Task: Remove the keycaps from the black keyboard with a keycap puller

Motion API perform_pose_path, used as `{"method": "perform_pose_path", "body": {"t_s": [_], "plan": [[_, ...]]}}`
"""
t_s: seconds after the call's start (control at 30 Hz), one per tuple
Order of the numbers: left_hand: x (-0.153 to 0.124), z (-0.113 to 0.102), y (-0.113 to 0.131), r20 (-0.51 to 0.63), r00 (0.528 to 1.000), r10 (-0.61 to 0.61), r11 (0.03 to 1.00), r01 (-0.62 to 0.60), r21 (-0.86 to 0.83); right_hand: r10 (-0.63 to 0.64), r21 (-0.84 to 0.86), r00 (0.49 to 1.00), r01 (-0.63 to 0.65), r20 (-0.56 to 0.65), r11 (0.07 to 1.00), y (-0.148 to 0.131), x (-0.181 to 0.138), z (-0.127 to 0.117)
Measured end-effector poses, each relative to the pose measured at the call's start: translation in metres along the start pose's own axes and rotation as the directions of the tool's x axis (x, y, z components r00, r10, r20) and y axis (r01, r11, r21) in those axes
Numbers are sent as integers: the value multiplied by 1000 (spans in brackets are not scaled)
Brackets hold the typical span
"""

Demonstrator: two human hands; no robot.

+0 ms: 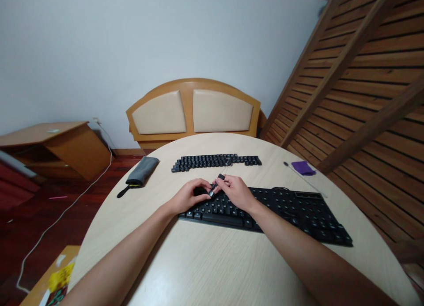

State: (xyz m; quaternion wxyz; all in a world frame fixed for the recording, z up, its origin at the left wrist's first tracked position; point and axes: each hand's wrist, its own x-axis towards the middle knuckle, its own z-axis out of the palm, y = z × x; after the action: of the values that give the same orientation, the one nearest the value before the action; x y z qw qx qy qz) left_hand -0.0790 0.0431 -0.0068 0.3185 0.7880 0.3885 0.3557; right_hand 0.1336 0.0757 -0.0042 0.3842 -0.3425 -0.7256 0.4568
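Note:
A black keyboard point(228, 211) lies in front of me, many of its key positions showing bare switch posts. Above its left half, my left hand point(192, 194) and my right hand point(236, 191) meet around a small black tool point(221, 177). Thin wires stick out from its far end, like those of a wire keycap puller. My right fingers pinch its upper part. The left fingers are closed at its lower, shiny end; whether a separate small piece is also there, I cannot tell. Beyond the hands, loose black keycaps point(208, 160) lie in keyboard order.
On the round table point(212, 262), a grey pouch point(144, 170) lies left. A purple cloth point(303, 168) and a thin dark-tipped stick point(306, 180) lie right. A headboard point(192, 105) stands behind, a slatted wooden panel point(361, 85) rises right, and a white cable point(71, 209) crosses the floor.

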Motion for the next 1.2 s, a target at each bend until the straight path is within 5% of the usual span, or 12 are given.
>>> {"method": "perform_pose_path", "body": {"t_s": [0.23, 0.63, 0.87, 1.03, 1.2], "plan": [[2, -2, 6, 103, 984, 144, 983, -154, 102, 1, 7, 1000, -1, -11, 1000, 5, 1, 1], [9, -14, 17, 83, 964, 253, 885, -265, 382, 12, -26, 1000, -12, -18, 1000, 3, 1, 1], [18, -39, -20, -354, 902, 249, 825, -7, 565, 19, -40, 1000, -19, -3, 999, 2, 0, 2], [16, -47, -55, -408, 892, 195, 773, 116, 624, 16, -46, 1000, -16, -12, 999, 2, 1, 4], [19, -45, -64, -446, 879, 166, 702, 212, 679, 20, -39, 1000, -21, -9, 999, 3, 1, 4]]}}
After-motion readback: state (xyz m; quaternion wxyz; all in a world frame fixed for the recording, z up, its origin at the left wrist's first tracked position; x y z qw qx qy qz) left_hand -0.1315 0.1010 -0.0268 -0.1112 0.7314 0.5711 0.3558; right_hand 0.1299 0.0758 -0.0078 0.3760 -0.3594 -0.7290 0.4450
